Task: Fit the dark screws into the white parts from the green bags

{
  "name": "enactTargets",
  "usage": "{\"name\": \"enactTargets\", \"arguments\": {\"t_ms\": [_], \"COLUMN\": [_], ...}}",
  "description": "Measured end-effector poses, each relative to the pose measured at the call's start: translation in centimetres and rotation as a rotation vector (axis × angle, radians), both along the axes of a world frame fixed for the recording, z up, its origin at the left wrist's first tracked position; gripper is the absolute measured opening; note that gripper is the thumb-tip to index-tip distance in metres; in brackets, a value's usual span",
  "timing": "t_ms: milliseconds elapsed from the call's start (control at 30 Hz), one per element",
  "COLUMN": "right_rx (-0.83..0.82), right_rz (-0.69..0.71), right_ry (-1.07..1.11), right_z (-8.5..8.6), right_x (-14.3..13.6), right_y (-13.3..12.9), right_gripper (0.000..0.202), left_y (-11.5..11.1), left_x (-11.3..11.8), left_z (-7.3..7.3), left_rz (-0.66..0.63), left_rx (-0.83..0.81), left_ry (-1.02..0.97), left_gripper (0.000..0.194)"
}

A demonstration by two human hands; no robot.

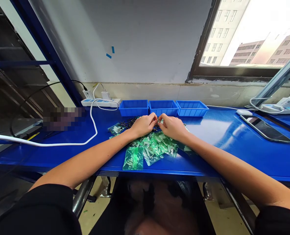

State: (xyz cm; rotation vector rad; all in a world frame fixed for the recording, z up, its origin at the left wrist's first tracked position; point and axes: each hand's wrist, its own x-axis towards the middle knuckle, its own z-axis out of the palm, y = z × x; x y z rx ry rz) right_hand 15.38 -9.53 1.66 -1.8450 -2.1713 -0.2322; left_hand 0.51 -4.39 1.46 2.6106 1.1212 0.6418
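Observation:
My left hand and my right hand meet over the middle of the pile, fingertips almost touching. Both are closed in a pinch; whatever small item sits between the fingers is too small and too covered to name. Beneath and left of them lies a heap of small dark pieces, perhaps screws. In front of the wrists spreads a pile of clear green-tinted plastic bags with small white pieces inside. One such bag lies near the front edge. Another small bag is to the left of my left hand.
Three blue bins stand in a row behind my hands. A white cable loops across the left side from a power strip. On the right lies a phone beside a white rounded object. The blue table has a raised front edge.

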Motion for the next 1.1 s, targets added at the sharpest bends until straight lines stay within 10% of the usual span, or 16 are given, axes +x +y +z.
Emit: {"name": "enactTargets", "arguments": {"t_ms": [1100], "right_rx": [-0.003], "right_rz": [0.028], "right_ry": [0.006], "right_z": [-0.24], "right_x": [0.2], "right_y": [0.06], "right_gripper": [0.023], "left_y": [0.04], "left_x": [-0.07], "left_z": [-0.15], "left_rz": [-0.035], "left_rx": [0.002], "left_ry": [-0.067], "left_gripper": [0.012]}}
